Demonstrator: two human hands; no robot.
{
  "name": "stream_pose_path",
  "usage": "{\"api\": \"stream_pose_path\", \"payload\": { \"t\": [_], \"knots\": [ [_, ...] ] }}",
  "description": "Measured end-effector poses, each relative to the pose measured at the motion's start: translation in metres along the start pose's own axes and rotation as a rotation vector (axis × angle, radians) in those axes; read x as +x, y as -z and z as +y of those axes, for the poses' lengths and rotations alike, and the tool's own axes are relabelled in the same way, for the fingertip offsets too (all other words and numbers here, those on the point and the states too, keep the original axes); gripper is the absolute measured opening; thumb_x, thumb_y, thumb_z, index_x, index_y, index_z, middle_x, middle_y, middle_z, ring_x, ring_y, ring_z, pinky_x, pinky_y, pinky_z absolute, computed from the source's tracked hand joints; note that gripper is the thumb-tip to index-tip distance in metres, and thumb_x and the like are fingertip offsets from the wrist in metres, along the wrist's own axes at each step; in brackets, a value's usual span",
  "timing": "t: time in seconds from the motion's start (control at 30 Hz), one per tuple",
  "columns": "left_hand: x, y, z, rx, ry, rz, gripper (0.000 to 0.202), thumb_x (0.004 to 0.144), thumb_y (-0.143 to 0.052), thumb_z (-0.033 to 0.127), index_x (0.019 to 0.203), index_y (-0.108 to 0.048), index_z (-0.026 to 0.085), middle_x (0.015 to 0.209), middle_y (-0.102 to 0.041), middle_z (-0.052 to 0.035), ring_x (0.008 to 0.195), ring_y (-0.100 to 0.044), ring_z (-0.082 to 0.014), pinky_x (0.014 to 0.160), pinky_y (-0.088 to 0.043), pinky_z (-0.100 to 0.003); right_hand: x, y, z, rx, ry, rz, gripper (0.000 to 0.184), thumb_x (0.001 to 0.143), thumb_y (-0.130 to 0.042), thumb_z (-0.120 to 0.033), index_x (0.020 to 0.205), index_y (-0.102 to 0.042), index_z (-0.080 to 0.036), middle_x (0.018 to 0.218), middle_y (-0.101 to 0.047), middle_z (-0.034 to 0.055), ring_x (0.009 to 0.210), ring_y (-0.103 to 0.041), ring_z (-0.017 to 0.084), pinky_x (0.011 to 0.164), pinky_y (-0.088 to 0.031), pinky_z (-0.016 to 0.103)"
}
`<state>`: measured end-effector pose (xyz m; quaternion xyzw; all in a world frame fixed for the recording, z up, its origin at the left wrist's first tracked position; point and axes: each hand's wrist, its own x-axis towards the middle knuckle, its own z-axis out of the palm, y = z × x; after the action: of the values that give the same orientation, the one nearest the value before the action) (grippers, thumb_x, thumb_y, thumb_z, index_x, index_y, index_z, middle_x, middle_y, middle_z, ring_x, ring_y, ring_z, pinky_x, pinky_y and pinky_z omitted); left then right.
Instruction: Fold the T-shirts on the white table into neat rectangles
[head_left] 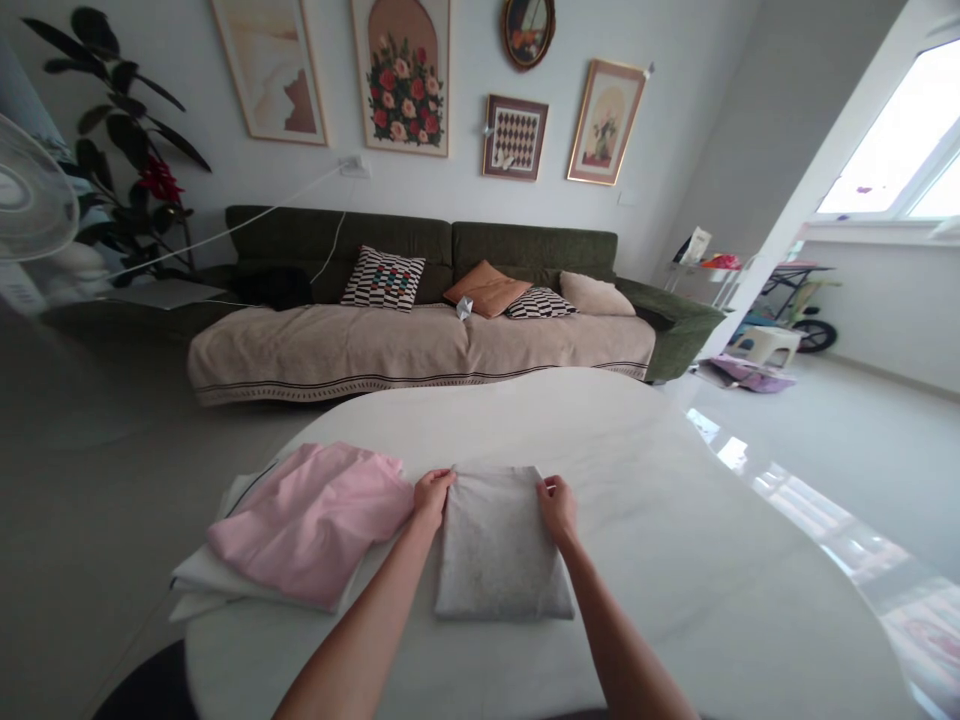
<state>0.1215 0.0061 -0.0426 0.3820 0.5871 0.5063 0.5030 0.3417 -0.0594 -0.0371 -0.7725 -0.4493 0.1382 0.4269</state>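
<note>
Our left hand (433, 497) curls at the upper left corner of a folded grey cloth (499, 548) and our right hand (556, 508) curls at its right edge; we cannot tell whether either is pinching the fabric. The cloth lies flat on a white marble table (622, 470), just beside a pink garment (307, 522) resting on a folded white cloth (196, 578). Beyond the table stands a green sofa (529, 245) draped with a beige throw (337, 358), below framed pictures (405, 90).
</note>
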Motion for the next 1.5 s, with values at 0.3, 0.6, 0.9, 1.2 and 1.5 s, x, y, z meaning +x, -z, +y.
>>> {"api": "stream_pose_path", "payload": {
  "t": [0.3, 0.6, 0.9, 1.2, 1.5],
  "knots": [
    [0.001, -0.002, 0.02, -0.002, 0.068, -0.156, 0.023, 0.058, -0.06, 0.022, 0.08, -0.066, 0.017, 0.063, -0.064, 0.0006, 0.061, -0.057, -0.012, 0.057, -0.041, -0.021, -0.004, 0.001, -0.006, -0.048, 0.013, 0.031, 0.019, 0.078, -0.043, -0.031, 0.073, -0.057, -0.019, 0.069, -0.062, 0.005, 0.064, -0.054, 0.016, 0.059, -0.036, 0.023],
    [0.011, 0.003, 0.05, -0.011, 0.179, -0.48, 0.012, 0.059, -0.058, 0.024, 0.068, -0.061, 0.016, 0.054, -0.055, 0.0036, 0.048, -0.051, -0.01, 0.049, -0.04, -0.022, -0.003, 0.001, -0.005, -0.041, 0.028, 0.037, 0.019, 0.076, -0.044, -0.03, 0.071, -0.058, -0.018, 0.064, -0.061, 0.0035, 0.059, -0.053, 0.015, 0.056, -0.035, 0.023],
    [0.027, 0.006, 0.054, -0.023, 0.036, -0.464, 0.017, 0.051, -0.071, 0.019, 0.066, -0.063, 0.014, 0.062, -0.061, 0.0009, 0.058, -0.055, -0.0094, 0.066, -0.044, -0.024, -0.002, 0.001, -0.002, -0.023, 0.033, 0.043, 0.018, 0.075, -0.046, -0.031, 0.07, -0.056, -0.018, 0.059, -0.059, 0.0017, 0.057, -0.051, 0.015, 0.055, -0.035, 0.023],
    [0.027, -0.005, 0.021, 0.083, 0.013, -0.147, 0.014, 0.056, -0.069, 0.026, 0.063, -0.063, 0.017, 0.054, -0.06, 0.0013, 0.058, -0.058, -0.0124, 0.059, -0.044, -0.023, -0.004, -0.001, -0.006, -0.096, -0.007, 0.024, 0.022, 0.08, -0.039, -0.031, 0.082, -0.056, -0.019, 0.064, -0.061, 0.0026, 0.061, -0.055, 0.016, 0.057, -0.035, 0.023],
    [0.022, -0.001, 0.025, 0.223, -0.051, -0.125, 0.007, 0.057, -0.069, 0.023, 0.06, -0.064, 0.018, 0.053, -0.062, 0.0004, 0.066, -0.061, -0.0168, 0.058, -0.044, -0.022, 0.001, 0.001, -0.011, -0.178, -0.034, -0.04, 0.027, 0.085, -0.032, -0.031, 0.086, -0.056, -0.019, 0.076, -0.064, 0.0042, 0.071, -0.057, 0.016, 0.06, -0.036, 0.023]
  ]
}}
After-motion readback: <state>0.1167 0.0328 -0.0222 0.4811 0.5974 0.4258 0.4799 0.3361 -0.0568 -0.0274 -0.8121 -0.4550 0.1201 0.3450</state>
